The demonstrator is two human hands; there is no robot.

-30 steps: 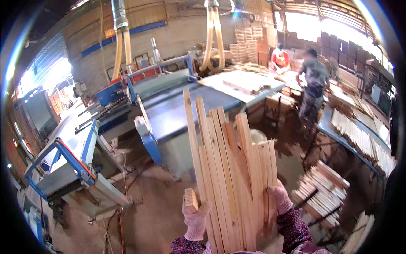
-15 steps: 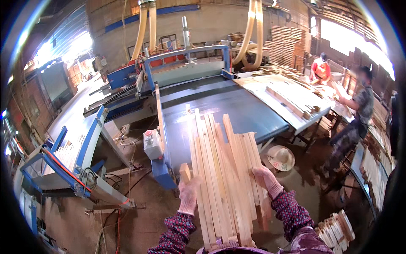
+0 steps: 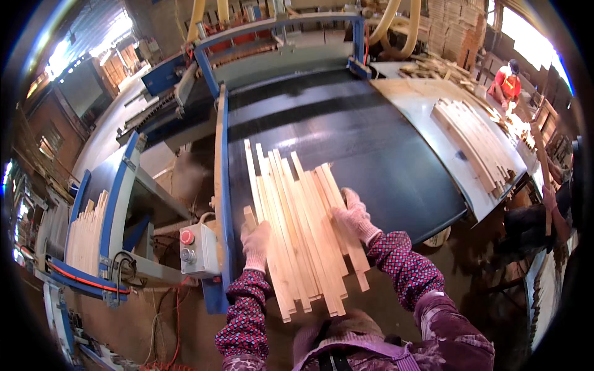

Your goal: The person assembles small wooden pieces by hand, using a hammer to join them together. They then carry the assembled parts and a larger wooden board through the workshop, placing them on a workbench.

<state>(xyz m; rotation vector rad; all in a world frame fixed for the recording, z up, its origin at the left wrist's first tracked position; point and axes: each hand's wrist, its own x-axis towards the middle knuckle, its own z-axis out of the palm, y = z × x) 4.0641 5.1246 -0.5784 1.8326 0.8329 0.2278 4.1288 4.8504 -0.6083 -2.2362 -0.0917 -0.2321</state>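
A bundle of several long pale wooden slats lies fanned out, its far ends over the near edge of the dark conveyor belt of a blue-framed machine. My left hand, in a light knit glove, grips the bundle's left side. On the right side of the bundle rests my right hand, gloved too, its fingers closed against the slats. The near ends of the slats stick out toward my body.
A grey control box with a red button sits left of my left hand. More slats lie on the grey table to the right. Another slat stack lies at far left. A person in orange works at the far right.
I have moved up to the machine. The slat bundle went from held upright in front of me to lowered flat onto the near edge of the dark belt.
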